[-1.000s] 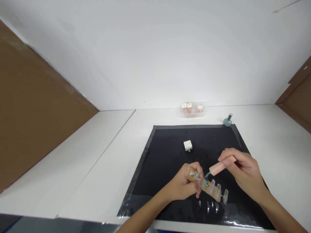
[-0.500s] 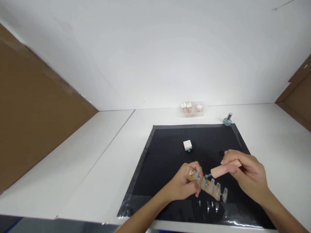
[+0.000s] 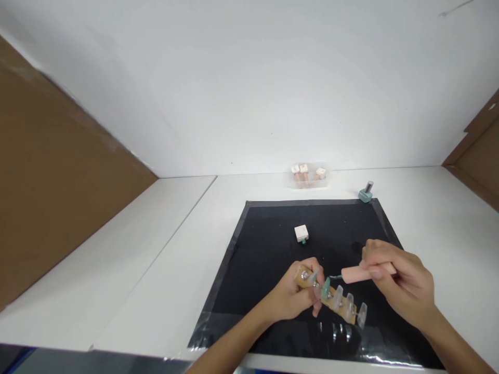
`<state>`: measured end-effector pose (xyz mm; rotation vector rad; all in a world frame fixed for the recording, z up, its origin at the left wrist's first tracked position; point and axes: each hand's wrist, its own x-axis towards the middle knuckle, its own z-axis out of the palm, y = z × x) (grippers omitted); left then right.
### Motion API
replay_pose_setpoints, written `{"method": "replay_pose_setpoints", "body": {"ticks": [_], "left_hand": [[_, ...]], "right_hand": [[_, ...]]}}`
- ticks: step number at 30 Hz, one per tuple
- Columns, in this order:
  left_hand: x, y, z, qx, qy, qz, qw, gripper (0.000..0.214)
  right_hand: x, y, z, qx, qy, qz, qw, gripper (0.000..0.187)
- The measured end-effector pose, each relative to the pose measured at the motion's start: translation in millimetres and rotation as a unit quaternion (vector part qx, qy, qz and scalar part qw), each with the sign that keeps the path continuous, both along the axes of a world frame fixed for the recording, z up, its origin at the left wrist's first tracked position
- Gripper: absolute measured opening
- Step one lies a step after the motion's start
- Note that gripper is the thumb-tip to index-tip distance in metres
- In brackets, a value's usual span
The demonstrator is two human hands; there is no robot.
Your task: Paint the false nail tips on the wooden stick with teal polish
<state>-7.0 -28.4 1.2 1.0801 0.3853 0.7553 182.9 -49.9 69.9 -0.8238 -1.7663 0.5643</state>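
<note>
My left hand [image 3: 298,293] is closed around one end of a wooden nail-tip stand [image 3: 338,307] that carries several false nails. Green polish covers one false nail [image 3: 325,289], a paler greenish one stands near my fingers, and those toward the right are clear. Between the thumb and fingers of my right hand [image 3: 401,278] is the pink handle of a nail polish brush [image 3: 355,274]. Its thin green-coated tip points left, close to the upper end of the green nail. A square white polish bottle [image 3: 301,233] with green at its neck sits on the black mat beyond my hands.
The black mat [image 3: 268,223] lies taped on a white table [image 3: 167,280]. Behind it stands a clear tray [image 3: 312,183] with pink-handled, white bottles. A green bottle with a silver cap [image 3: 365,193] is at the mat's far right corner. Brown panels flank both sides.
The brush in my right hand has moved slightly right and levelled out, away from the false nails. The green nail now shows fully. My left hand and the stand have hardly shifted.
</note>
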Motion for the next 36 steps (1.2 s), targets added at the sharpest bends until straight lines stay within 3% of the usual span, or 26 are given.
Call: {"method": "replay_pose_setpoints", "body": {"ticks": [6,19,24,29,32,36], "left_hand": [[1,1,3.6,-0.003,-0.017,-0.006,1.000,0.032],[2,0,6.0,-0.006,-0.035,0.001,0.999,0.030],[3,1,8.4,0.015,0.006,0.003,1.000,0.031],[5,0,14.3,0.041,0.084,0.018,0.995,0.023],[4,-1,16.5,0.057,0.125,0.030,0.990,0.016],[2,-1,17.7,0.136,0.166,0.054,0.975,0.014]], "right_hand": [[0,1,-0.2,0.023,0.005,0.050,0.998,0.011],[-1,0,-1.4,-0.002,0.043,0.039,0.998,0.013],[-1,0,-0.6,-0.023,0.033,0.076,0.996,0.014],[1,1,3.5,-0.001,-0.009,0.022,1.000,0.011],[1,1,5.8,-0.011,-0.008,0.048,0.999,0.014],[0,2,6.3,-0.023,-0.049,0.020,0.998,0.017]]}}
